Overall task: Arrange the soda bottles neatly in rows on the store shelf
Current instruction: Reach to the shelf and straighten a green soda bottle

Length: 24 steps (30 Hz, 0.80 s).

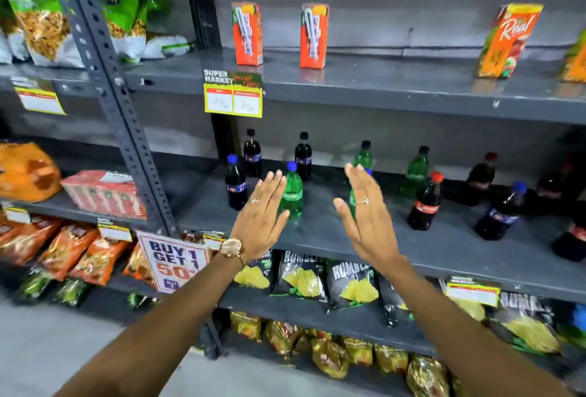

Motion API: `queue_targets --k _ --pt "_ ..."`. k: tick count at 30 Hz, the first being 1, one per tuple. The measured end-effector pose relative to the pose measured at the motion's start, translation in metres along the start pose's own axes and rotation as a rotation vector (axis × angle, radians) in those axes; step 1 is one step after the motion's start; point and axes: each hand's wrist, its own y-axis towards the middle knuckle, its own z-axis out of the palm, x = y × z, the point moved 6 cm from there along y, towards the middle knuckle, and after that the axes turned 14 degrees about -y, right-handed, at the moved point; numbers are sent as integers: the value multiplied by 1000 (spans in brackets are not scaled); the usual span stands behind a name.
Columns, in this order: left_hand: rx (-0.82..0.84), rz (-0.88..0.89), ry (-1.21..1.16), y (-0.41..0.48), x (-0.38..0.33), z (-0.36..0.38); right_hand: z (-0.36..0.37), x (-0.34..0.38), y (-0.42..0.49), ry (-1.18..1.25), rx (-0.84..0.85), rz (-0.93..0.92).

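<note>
Several small soda bottles stand scattered on the grey middle shelf (317,235). At the left is a dark blue-capped bottle (235,182), with two more dark bottles (252,154) behind it. A green bottle (293,195) stands just right of my left hand (261,216), which is flat, fingers together, holding nothing. My right hand (367,212) is also flat and empty, covering most of another green bottle (351,200). Further right stand a green bottle (415,173), a red-capped cola bottle (426,203) and a blue-capped dark bottle (504,212).
Orange juice cartons (249,35) stand on the shelf above, behind a yellow price tag (233,95). Black chip bags (301,279) hang on the shelf below. A perforated grey upright (126,130) divides off snack shelves at the left. More dark bottles (574,238) sit at the far right.
</note>
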Motion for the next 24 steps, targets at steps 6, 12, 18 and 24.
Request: queue_targets --k 6,12,18,24 --pt "210 -334 -119 -18 88 64 146 -28 -7 223 441 473" --pt "361 -398 -233 -7 113 102 221 -41 26 334 382 727" --pt "398 -338 -351 29 103 145 214 -74 28 329 205 799" --pt "352 -337 -246 26 116 149 170 -56 -27 322 149 807"
